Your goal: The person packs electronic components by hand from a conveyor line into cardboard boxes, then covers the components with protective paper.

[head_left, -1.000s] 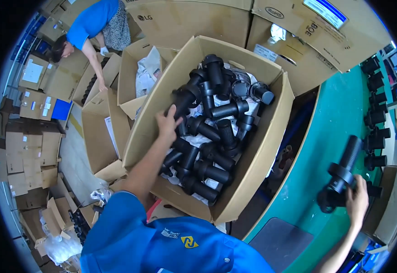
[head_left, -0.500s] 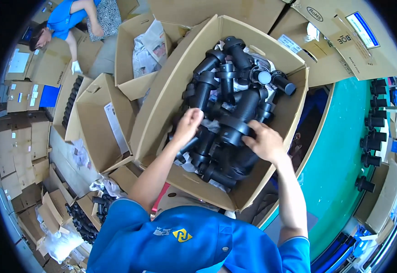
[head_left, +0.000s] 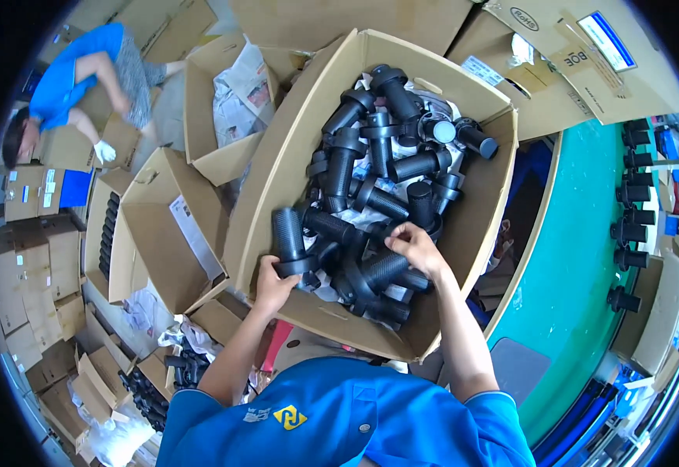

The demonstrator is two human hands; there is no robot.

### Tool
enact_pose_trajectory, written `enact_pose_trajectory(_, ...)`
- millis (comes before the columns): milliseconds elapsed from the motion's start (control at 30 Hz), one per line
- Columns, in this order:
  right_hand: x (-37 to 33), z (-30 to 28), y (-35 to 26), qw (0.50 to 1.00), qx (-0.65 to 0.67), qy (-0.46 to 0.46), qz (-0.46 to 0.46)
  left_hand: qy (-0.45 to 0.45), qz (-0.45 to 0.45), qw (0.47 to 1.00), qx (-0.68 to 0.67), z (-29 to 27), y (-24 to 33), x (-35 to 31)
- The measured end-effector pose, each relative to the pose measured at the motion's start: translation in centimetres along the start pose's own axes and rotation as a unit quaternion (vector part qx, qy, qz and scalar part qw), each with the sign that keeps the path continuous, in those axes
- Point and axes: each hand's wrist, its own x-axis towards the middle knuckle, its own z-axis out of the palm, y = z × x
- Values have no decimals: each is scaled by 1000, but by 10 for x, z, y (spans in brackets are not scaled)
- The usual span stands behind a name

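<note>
A large cardboard box (head_left: 255,183) in front of me holds many black ribbed tubes with wide collars, lying at all angles over crumpled paper. At its near left side my left hand (head_left: 275,285) is closed round the collar end of one black ribbed tube (head_left: 288,233), whose ribbed end points away from me. My right hand (head_left: 419,251) reaches in near the box's middle. Its fingers are bent together on another black ribbed tube (head_left: 380,272), which lies slantwise among the others; the fingertips are partly hidden.
Left of the box stand an open carton (head_left: 164,233) and another with paper (head_left: 238,101). A green table (head_left: 565,265) to the right bears a row of black tubes (head_left: 631,210). At the far left a co-worker in blue (head_left: 75,74) bends over cartons.
My left hand has moved left and nearer, and now grips a tube. My right hand has let its earlier tube down into the pile and shifted inward. The co-worker has moved too.
</note>
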Motion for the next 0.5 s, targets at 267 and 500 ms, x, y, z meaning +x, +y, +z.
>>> enact_pose_trajectory(267,62,17,8,929,-172,267,-190,-1,151,969,195,35,9,18)
enact_pose_trajectory(500,59,16,5,808,-395,344,-270,23,336,908,250,62,64,23)
